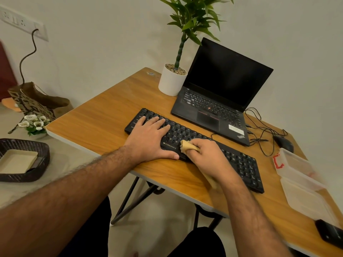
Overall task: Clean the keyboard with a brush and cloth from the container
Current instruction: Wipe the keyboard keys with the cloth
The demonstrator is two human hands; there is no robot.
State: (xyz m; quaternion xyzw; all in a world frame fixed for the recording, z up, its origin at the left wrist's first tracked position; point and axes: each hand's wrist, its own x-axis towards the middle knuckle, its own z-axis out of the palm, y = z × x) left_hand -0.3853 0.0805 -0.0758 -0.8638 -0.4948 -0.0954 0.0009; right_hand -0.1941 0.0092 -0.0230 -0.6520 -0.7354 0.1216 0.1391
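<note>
Two bare arms reach out from the bottom of the head view onto a wooden table (104,115). On it lies a black keyboard (241,164), in front of an open laptop (222,86). The left hand (148,140) lies flat on the left end of the keyboard, fingers straight and spread over the keys. The right hand (206,156) has its fingers curled tight around a yellow cloth (185,145), which touches the front edge of the keyboard near the middle. A clear plastic container (304,184) sits on the table to the right of the keyboard. A plant in a white pot (171,80) stands just beside the laptop.
</note>
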